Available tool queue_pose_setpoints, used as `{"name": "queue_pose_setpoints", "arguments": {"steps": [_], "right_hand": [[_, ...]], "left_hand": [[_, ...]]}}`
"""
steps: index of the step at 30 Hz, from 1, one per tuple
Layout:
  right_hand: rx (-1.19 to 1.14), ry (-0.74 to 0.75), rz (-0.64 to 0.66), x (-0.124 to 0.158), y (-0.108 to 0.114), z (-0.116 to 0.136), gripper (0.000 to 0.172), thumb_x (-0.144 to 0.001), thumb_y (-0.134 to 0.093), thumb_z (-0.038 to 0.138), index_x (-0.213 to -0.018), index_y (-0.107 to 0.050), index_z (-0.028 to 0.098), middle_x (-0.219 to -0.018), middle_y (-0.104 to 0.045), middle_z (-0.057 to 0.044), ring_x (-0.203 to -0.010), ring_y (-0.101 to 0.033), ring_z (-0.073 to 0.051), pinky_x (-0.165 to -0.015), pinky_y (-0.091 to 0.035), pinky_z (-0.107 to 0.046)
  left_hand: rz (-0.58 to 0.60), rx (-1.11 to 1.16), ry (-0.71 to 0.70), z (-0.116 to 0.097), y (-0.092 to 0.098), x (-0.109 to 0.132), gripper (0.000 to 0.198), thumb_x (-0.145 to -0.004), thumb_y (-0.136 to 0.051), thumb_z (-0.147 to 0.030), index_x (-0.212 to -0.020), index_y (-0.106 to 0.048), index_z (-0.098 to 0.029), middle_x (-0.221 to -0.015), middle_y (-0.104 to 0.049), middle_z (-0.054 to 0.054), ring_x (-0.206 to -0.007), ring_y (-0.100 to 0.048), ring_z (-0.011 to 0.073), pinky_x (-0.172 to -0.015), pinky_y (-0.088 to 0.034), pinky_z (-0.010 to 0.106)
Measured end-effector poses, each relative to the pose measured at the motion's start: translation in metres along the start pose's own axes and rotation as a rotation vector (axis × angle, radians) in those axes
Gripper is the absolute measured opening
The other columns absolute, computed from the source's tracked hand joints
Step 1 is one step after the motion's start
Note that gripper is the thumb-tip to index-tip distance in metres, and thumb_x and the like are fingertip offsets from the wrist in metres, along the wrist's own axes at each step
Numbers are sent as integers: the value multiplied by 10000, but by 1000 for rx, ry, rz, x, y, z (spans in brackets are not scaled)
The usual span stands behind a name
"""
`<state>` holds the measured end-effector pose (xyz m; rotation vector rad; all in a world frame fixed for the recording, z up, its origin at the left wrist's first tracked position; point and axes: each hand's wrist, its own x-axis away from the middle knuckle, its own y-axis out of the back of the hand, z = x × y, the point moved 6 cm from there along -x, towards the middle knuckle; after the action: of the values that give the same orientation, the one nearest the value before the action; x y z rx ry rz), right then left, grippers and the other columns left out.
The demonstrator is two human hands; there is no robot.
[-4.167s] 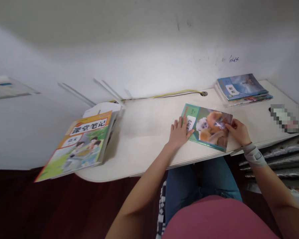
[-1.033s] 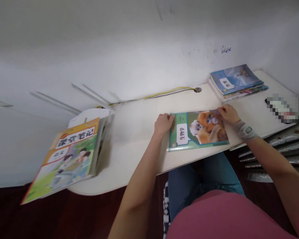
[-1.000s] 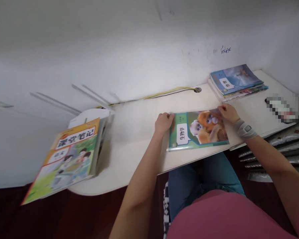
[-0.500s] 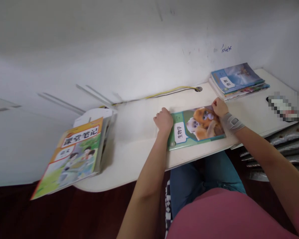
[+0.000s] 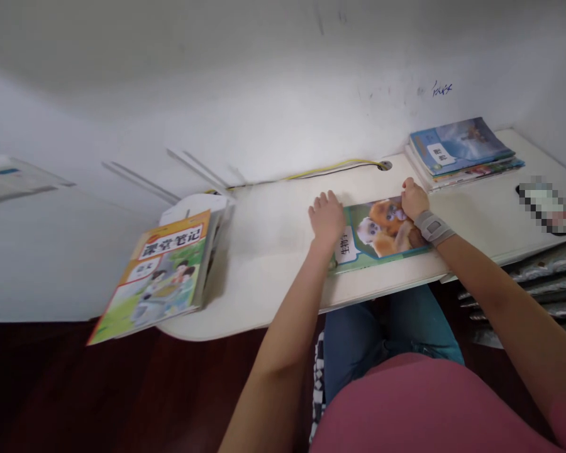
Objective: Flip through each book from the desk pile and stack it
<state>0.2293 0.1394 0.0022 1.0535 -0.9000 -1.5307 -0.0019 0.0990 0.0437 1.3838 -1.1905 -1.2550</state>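
A green textbook with two monkeys on its cover (image 5: pixel 382 236) lies flat on the white desk (image 5: pixel 273 251), near the front edge. My left hand (image 5: pixel 327 215) rests on the book's far left corner with its fingers stretched out and slightly spread. My right hand (image 5: pixel 412 196), with a grey band on its wrist, is curled over the book's far right corner and grips its edge. Both forearms reach over the desk's front edge.
A stack of books with a blue cover on top (image 5: pixel 462 154) sits at the back right. Another pile topped by an orange and green book (image 5: pixel 165 270) overhangs the desk's left end. A yellow cable (image 5: pixel 334 168) runs along the wall. A blurred object (image 5: pixel 551 204) lies far right.
The monkey book has slid a little farther from the desk's front edge. Both hands moved with it toward the wall, and my left hand went from curled to flat.
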Motion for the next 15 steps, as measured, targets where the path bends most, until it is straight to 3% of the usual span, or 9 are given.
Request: {"name": "queue_pose_setpoints", "arguments": {"steps": [4,8,11,15], "right_hand": [[17,13,40,-4,4,-5,323,-906,-311,139,-1185,-471,109,-1086,-655,-182,-1004,-600,-283,-823,-406,-348],[38,40,102,-3,19,-3,376,-873,-329,101,-1213,-490,81,-1129,-646,-202,-1035,-597,-300,-842,-416,-368],[66,207,44,23,26,32,410,-893,-336,140,-1259,-487,33,-1380,-481,-240,-1249,-471,-312,-981,-365,-399],[32,536,153,81,0,95,574,-975,-260,402,-1403,-389,42,-1507,-357,-185,-1382,-332,-264,-1113,-257,-399]], "left_hand": [[89,32,-110,-41,-21,28,621,-965,-176,-445,-1442,-363,-93,-1518,-334,186,-1410,-266,349,-1105,-258,536],[133,35,-122,-49,-46,36,624,-959,-156,-461,-1488,-294,-161,-1562,-246,157,-1435,-198,363,-1121,-184,584],[136,44,-109,-44,-50,33,622,-956,-160,-453,-1498,-272,-170,-1569,-229,144,-1439,-179,368,-1127,-169,588],[175,29,-158,-43,-49,33,634,-938,-263,-423,-1518,-203,-173,-1584,-182,130,-1448,-146,363,-1137,-168,568]]}}
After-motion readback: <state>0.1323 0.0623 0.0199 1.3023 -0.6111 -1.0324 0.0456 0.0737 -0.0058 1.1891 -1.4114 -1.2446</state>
